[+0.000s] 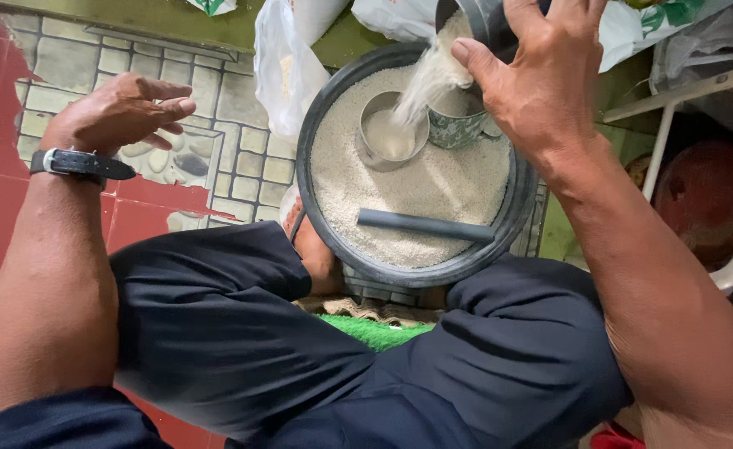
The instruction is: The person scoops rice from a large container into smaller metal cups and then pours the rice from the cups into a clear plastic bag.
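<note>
right hand grips a tilted dark cup (rice spilling); left hand spread, empty.

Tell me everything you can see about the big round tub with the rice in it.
The black tub is round, with a thick dark rim that looks like plastic. It sits low between the person's knees, filled nearly to the rim with white rice. A steel cup and a patterned tin stand sunk in the grains, and a grey tube lies across the near side. The right hand tips a dark container above it, pouring rice into the steel cup.
</note>
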